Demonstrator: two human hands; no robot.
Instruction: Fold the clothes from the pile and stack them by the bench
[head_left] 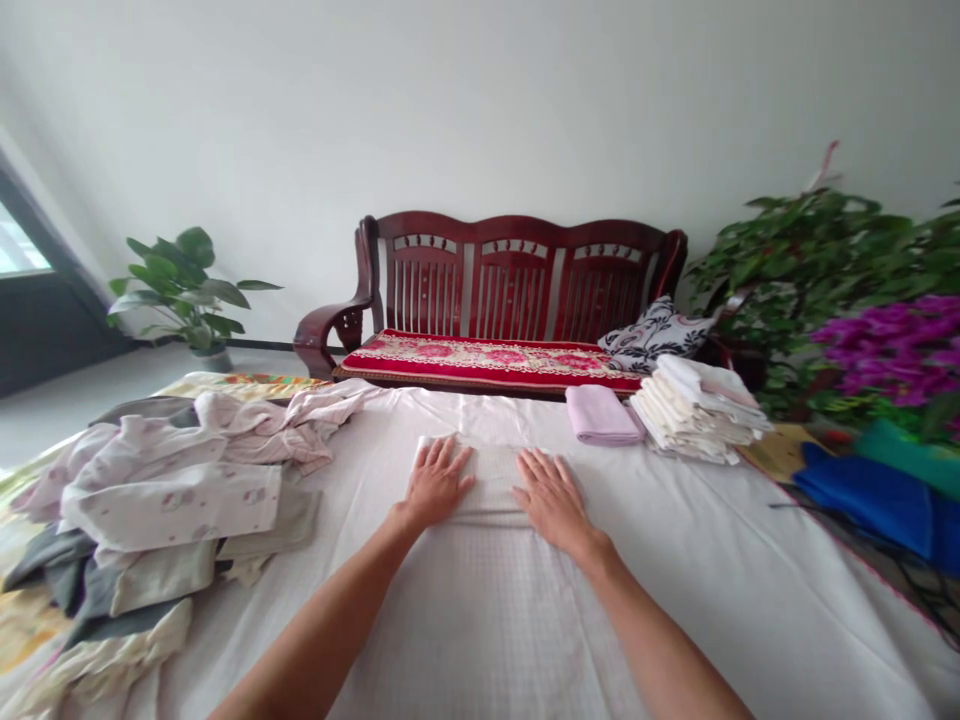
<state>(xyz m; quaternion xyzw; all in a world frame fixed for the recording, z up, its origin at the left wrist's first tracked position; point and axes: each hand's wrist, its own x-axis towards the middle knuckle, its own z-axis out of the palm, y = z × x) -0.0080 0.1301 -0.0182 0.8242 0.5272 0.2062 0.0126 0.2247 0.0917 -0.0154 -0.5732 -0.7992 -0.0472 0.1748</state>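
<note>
Both my hands lie flat, palms down, on a pale folded cloth (491,478) in the middle of a white-covered table (720,560). My left hand (435,482) presses the cloth's left part with fingers spread. My right hand (551,497) rests on its right part, fingers stretched out. Neither hand grips anything. The cloth is nearly the same colour as the table cover, so its edges are faint.
A heap of unfolded pale and grey clothes (157,500) fills the left side. A folded lilac cloth (602,414) and a stack of folded white cloths (697,408) sit at the back right. Behind stand a red wooden bench (510,300), potted plants (810,270) and blue fabric (870,495).
</note>
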